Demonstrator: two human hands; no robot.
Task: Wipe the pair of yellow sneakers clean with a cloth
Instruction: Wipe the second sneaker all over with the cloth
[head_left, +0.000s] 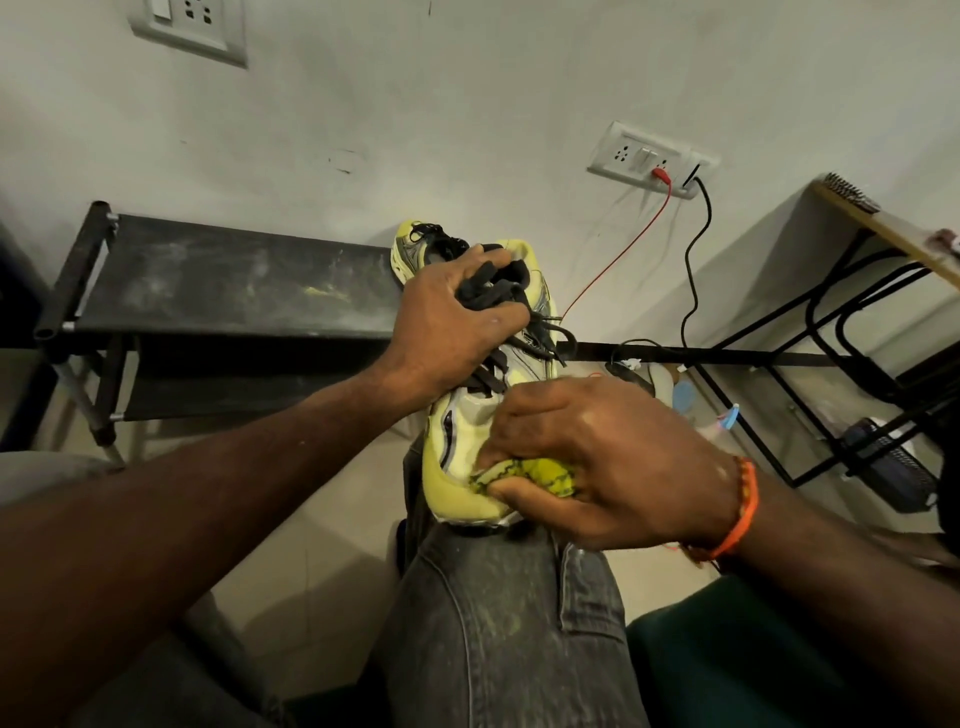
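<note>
Yellow sneaker (470, 447) sits toe-down on the person's knee in grey jeans (498, 623), in front of a dusty black shoe rack (223, 275) against a white wall with outlets (647, 156). It's pale yellow with grey panels and black laces. Left hand (447, 325) grips the laced collar; right hand (597, 462) clutches a yellow cloth (530, 475) against the toe. The second sneaker (415, 244) rests on the rack behind.

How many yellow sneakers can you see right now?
2. One sneaker rests on the person's knee, gripped at the laces by the left hand while the right hand presses the cloth to its toe. The other sneaker sits behind on the black rack, mostly hidden.
</note>
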